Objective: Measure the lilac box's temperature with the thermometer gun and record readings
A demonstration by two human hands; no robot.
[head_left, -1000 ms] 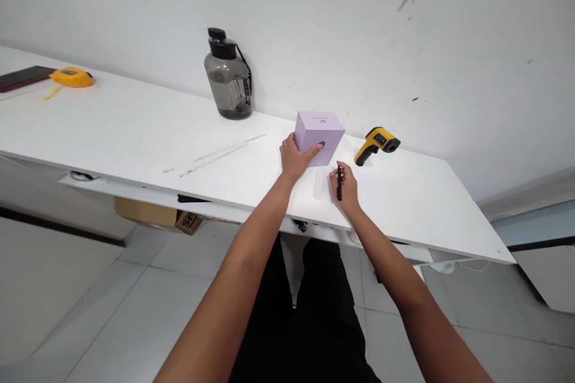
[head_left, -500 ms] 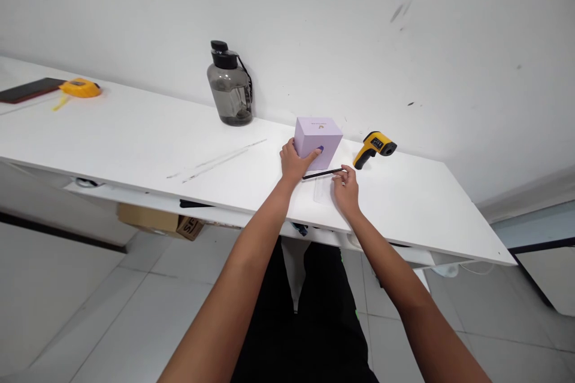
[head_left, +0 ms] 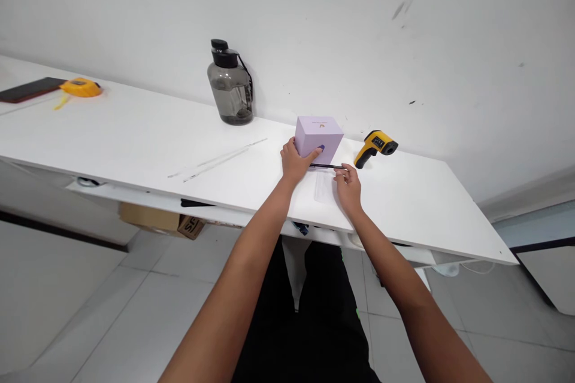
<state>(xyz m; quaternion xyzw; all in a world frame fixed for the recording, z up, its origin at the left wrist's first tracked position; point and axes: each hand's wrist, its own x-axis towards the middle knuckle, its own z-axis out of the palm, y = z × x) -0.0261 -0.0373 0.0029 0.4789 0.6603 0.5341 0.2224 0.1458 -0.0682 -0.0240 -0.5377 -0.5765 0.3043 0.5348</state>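
Observation:
A lilac box [head_left: 320, 142] stands on the white table, with a small dark blue mark on its front beside my thumb. My left hand [head_left: 296, 161] grips the box's left side, thumb across the front and fingers round the side. In front of the box's lower edge, a thin black pen-like stick [head_left: 327, 166] lies nearly level. My right hand [head_left: 348, 184] pinches its right end between thumb and fingers. The stick's left end reaches my left hand; whether they touch, I cannot tell. A faint pale rectangular patch [head_left: 322, 187] shows on the tabletop below the stick.
A yellow and black infrared thermometer [head_left: 376, 145] stands right of the box. Behind and left is a grey water bottle [head_left: 230, 90]. Far left lie a yellow tape measure [head_left: 81, 88] and a flat dark object [head_left: 31, 90]. A cardboard box [head_left: 155, 219] sits under the table [head_left: 417, 209].
My right hand has tilted the black stick from slanting to nearly level, its left end rising closer to the box's lower edge. My left hand keeps its grip on the box.

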